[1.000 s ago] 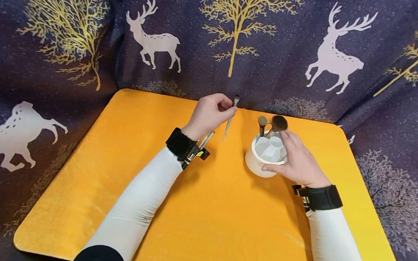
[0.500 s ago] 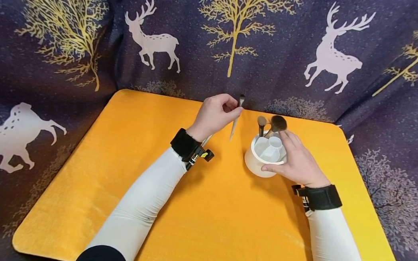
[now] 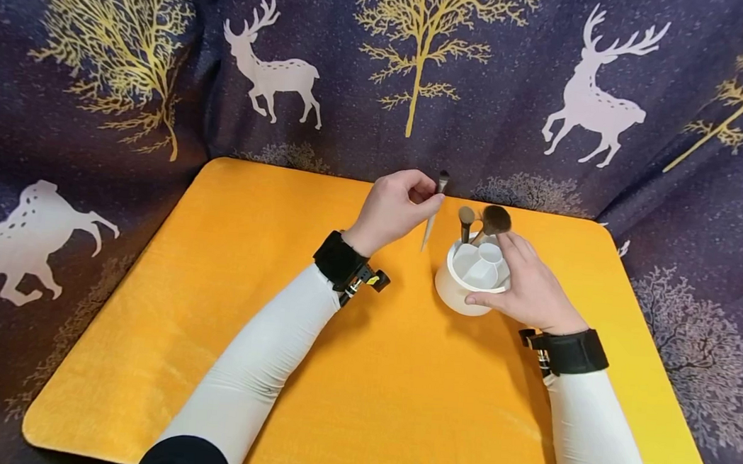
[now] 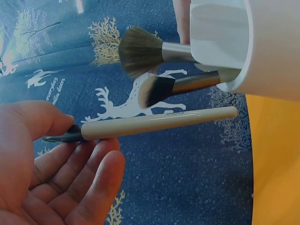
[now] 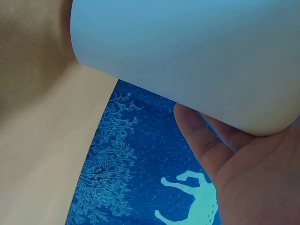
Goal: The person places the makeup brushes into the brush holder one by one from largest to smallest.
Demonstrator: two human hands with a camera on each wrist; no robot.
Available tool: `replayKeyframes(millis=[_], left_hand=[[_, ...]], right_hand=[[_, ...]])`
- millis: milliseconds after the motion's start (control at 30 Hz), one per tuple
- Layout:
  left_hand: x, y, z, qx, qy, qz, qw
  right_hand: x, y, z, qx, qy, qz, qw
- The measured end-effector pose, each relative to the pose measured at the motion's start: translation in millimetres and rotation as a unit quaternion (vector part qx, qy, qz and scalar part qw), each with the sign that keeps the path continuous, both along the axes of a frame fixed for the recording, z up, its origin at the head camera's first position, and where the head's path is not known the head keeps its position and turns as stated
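Between thumb and fingertips, my left hand (image 3: 393,208) pinches a slim makeup brush (image 3: 430,230), dark bristles up and pale handle tip down. In the left wrist view, the brush's cream handle (image 4: 159,123) points toward the holder and is apart from it. My right hand (image 3: 537,292) grips the white round brush holder (image 3: 453,294) at its right side, thumb over the near rim, fingers behind. Inside are several white compartments. Two brushes stand at its far side, bristles up: a large fluffy one (image 3: 496,218) and a smaller one (image 3: 466,215).
The holder stands on a yellow-orange table (image 3: 249,253) with rounded corners. Behind and beside it hangs a dark curtain (image 3: 481,104) printed with white deer and golden trees.
My left hand has moved right with the brush, closer to the holder. Pale handles earlier visible by the left wrist are now hidden behind it. The right hand stays put.
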State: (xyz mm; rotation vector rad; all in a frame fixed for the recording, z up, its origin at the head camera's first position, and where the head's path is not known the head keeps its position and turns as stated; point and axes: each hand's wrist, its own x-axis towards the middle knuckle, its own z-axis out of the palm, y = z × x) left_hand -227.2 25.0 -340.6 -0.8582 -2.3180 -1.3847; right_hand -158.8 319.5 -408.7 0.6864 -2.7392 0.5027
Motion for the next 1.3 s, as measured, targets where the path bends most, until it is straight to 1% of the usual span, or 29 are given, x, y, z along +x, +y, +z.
replayKeyframes(millis=[200, 367, 567, 667, 967, 1167, 1300], left_hand=[[2.8, 8, 1.3, -0.002, 0.015, -0.006, 0.9999], [3.9, 15, 1.2, 0.0, 0.028, -0.008, 0.9996], [5.4, 22, -1.3, 0.013, 0.036, -0.025, 0.999], [5.9, 24, -2.5, 0.019, 0.047, -0.033, 0.9982], [6.7, 31, -7.8, 0.028, 0.056, -0.047, 0.9969], [6.7, 36, -11.9, 0.033, 0.07, -0.057, 0.9954], [6.8, 38, -13.6, 0.039, 0.078, -0.067, 0.9939]], right_hand=[[0.1, 1, -0.3, 0.004, -0.007, -0.005, 1.0], [-0.2, 1, -0.6, 0.005, -0.003, -0.004, 1.0], [-0.6, 2, -1.2, 0.003, 0.0, -0.001, 1.0], [-0.8, 2, -1.6, 0.002, 0.0, 0.0, 1.0], [-0.2, 2, -0.5, 0.003, 0.005, 0.003, 1.0], [0.0, 1, 0.2, 0.004, -0.001, 0.003, 1.0], [-0.4, 1, -0.1, 0.001, 0.004, 0.004, 1.0]])
